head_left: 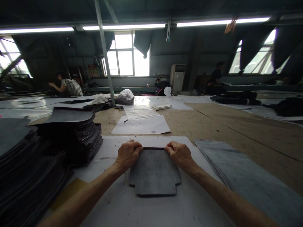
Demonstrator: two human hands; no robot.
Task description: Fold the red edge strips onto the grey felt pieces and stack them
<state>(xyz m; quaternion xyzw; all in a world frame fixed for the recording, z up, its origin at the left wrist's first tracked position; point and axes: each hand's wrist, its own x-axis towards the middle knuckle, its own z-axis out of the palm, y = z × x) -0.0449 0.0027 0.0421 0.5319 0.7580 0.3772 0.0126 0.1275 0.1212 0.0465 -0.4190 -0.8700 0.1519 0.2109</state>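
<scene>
A grey cut fabric piece, with a dark far edge and notched near corners, lies in front of me on a white sheet. My left hand pinches its far left corner between thumb and fingers. At the far right corner, my right hand pinches the same piece in a like way. The far edge runs straight between the two hands. Whether one layer or several lie under my fingers, I cannot tell.
Tall stacks of dark cut pieces stand on the left. Flat grey sheets lie on the right. Beyond are white paper, a small pile of pads and a pole. A person in a striped top sits far left.
</scene>
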